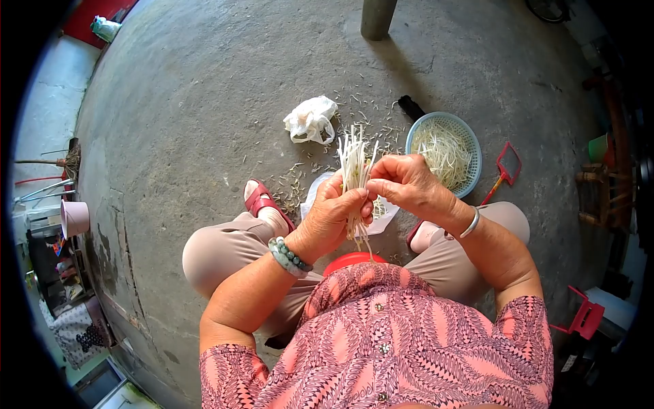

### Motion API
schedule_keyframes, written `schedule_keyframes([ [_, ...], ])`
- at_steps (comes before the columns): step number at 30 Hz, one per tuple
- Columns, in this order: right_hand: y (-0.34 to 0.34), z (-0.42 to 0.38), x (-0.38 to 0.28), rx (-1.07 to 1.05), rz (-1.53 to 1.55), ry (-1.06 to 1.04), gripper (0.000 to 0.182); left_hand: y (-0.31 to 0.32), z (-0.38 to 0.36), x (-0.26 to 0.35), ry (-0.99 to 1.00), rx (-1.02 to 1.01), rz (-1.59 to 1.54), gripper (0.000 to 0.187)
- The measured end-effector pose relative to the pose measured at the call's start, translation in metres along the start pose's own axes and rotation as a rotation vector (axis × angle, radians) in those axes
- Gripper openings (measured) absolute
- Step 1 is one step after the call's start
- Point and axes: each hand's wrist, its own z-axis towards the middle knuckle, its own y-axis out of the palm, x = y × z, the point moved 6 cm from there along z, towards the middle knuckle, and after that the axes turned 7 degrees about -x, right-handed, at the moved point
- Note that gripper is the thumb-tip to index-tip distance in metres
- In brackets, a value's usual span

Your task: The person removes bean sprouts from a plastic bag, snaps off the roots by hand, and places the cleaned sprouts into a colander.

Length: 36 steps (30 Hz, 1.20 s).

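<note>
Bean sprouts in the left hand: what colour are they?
Mostly creamy white; the bean sprouts show in the head view.

The floor was of matt concrete, rough and scuffed. The sprouts had smooth, faintly shiny stems. The basket was of perforated plastic; the bag, of thin, crinkled plastic film with a soft gloss. The bangle was of smooth, bright metal, and the bracelet bore polished, glossy beads. The shirt was of printed cloth with shiny buttons; the trousers, of matt cloth. The bucket was of smooth plastic; the chair appeared wooden.
</note>
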Motion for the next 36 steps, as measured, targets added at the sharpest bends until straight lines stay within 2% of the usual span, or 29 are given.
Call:
schedule_keyframes([
  [2,-0.001,0.0,0.001,-0.035,-0.001,0.05,0.01,0.002,0.0,0.0,-0.011,0.004,0.025,0.027],
  [5,0.0,0.0,-0.007,-0.068,0.047,0.015,0.01,0.001,0.001,0.0,-0.008,0.008,0.052,0.027],
  [8,0.002,-0.005,-0.026,-0.017,-0.346,-0.303,0.007,-0.002,0.0,-0.002,-0.012,0.016,0.057,0.028],
  [9,0.007,-0.008,-0.036,0.027,-0.646,-0.5,0.006,-0.003,0.0,-0.003,-0.014,0.019,0.055,0.028],
  [12,0.01,-0.012,-0.042,0.103,-0.977,-0.548,0.005,-0.001,0.0,0.001,-0.005,0.028,0.046,0.029],
  [13,0.005,-0.008,-0.031,0.093,-0.999,-0.402,0.006,-0.002,0.0,0.001,0.008,0.034,0.035,0.03],
  [16,-0.008,-0.001,-0.016,0.143,-0.797,-0.327,0.015,-0.003,-0.001,0.003,0.036,0.047,0.008,0.033],
  [17,-0.012,0.0,-0.004,0.041,-0.713,-0.127,0.024,-0.004,-0.001,0.002,0.033,0.046,0.002,0.034],
  [20,-0.009,0.005,0.0,-0.185,0.028,0.24,0.04,0.001,0.0,0.001,0.009,-0.016,-0.015,0.035],
  [21,-0.005,0.004,0.002,-0.156,0.131,0.218,0.051,0.004,-0.001,0.0,-0.003,-0.044,-0.021,0.035],
  [24,0.013,0.004,0.007,-0.246,0.454,0.267,0.05,0.009,-0.002,-0.011,-0.139,-0.088,-0.054,0.035],
  [25,0.014,0.006,0.003,-0.208,0.406,0.231,0.049,0.009,-0.001,-0.015,-0.149,-0.129,-0.015,0.036],
  [29,0.017,0.013,0.011,-0.312,0.438,0.231,0.05,0.02,0.003,-0.016,-0.208,-0.229,-0.391,0.044],
  [32,0.019,0.015,0.004,-0.357,0.406,0.234,0.048,0.02,0.003,-0.014,-0.194,-0.207,-0.477,0.045],
  [33,0.021,0.014,0.004,-0.334,0.411,0.259,0.052,0.018,0.004,-0.016,-0.193,-0.224,-0.512,0.04],
  [36,0.02,0.016,0.001,-0.352,0.319,0.249,0.057,0.012,0.004,-0.018,-0.19,-0.218,-0.405,0.035],
])
